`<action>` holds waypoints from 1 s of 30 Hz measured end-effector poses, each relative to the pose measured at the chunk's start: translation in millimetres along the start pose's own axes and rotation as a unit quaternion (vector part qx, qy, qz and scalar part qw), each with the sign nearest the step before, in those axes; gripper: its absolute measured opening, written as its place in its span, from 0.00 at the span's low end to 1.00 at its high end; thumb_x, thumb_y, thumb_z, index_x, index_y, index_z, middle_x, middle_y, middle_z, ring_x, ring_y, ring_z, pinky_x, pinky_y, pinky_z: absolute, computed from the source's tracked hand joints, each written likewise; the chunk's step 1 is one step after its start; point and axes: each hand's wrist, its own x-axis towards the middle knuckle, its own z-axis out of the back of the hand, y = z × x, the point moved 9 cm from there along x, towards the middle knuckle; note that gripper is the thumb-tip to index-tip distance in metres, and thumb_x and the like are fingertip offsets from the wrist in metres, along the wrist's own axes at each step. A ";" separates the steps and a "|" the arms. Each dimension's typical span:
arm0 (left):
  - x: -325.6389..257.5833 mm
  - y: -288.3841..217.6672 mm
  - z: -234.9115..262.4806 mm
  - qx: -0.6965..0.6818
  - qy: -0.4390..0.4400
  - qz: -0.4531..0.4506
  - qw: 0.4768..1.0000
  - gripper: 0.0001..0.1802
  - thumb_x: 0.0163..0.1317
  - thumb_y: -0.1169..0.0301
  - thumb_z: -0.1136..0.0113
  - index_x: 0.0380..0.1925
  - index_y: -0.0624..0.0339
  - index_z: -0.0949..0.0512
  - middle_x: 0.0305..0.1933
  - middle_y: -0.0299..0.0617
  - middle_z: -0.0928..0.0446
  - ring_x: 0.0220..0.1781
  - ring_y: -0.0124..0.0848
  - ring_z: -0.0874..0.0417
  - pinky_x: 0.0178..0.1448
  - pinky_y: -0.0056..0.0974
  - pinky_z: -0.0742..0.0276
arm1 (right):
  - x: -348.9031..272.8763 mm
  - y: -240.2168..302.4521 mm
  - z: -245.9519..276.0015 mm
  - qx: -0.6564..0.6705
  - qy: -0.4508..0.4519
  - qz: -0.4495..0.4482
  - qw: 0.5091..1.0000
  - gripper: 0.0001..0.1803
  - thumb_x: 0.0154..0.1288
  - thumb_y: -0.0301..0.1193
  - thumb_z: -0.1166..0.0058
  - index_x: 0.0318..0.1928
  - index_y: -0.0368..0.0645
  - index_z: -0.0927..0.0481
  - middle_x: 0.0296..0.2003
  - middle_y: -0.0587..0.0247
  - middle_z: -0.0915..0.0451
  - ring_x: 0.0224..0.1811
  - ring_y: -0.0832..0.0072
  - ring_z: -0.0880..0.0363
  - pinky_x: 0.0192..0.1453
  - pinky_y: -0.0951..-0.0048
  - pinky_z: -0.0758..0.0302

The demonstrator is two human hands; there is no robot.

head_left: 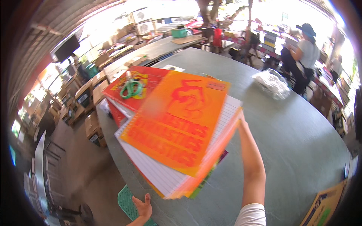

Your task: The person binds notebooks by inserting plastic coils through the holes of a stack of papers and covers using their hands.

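In the right hand point(241, 119) (left hand point(142, 207) apart), an orange notebook point(175, 122).

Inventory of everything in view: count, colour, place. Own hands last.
orange notebook: one, orange cover, white lined pages, atop stack
red notebooks: count hidden, red, stack's left side
scissors: one, green handles, on red cover
table: one, grey-green, under stack
plastic wrap: one bundle, clear, table's far right
carton: one, brown, lower right
seat: one, green, lower left
boxes: several, brown, left
container: one, teal, far table
screen: one, black, upper left
person: one, white top, dark hat, upper right
background clutter: uncountable
left hand: one, bare, open, by seat
right hand: one, bare, at orange notebook's right edge, fingers mostly hidden
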 end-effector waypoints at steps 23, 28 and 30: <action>-6.8 9.8 -16.9 -0.005 -0.032 -0.053 0.998 0.57 0.51 0.37 0.46 0.59 0.80 0.55 0.58 0.68 0.45 0.62 0.58 0.41 0.63 0.49 0.41 | -59.1 -112.2 10.6 0.065 0.056 -0.099 0.991 0.15 0.60 0.34 0.47 0.46 0.40 0.26 0.41 0.62 0.26 0.44 0.72 0.32 0.49 0.71 0.33; -5.7 6.6 -19.2 -0.013 -0.060 -0.079 0.995 0.55 0.52 0.37 0.48 0.57 0.82 0.52 0.55 0.67 0.41 0.58 0.57 0.38 0.60 0.50 0.39 | -95.9 -145.9 40.8 0.112 0.039 -0.134 0.984 0.13 0.60 0.34 0.46 0.43 0.40 0.24 0.37 0.65 0.25 0.40 0.76 0.30 0.45 0.73 0.32; -4.1 10.3 -19.5 -0.018 -0.078 -0.098 0.992 0.54 0.53 0.38 0.48 0.56 0.84 0.49 0.53 0.67 0.39 0.56 0.57 0.37 0.59 0.50 0.39 | -115.3 -151.0 56.5 0.138 0.028 -0.147 0.979 0.12 0.60 0.33 0.46 0.42 0.40 0.24 0.36 0.66 0.24 0.39 0.77 0.30 0.44 0.74 0.31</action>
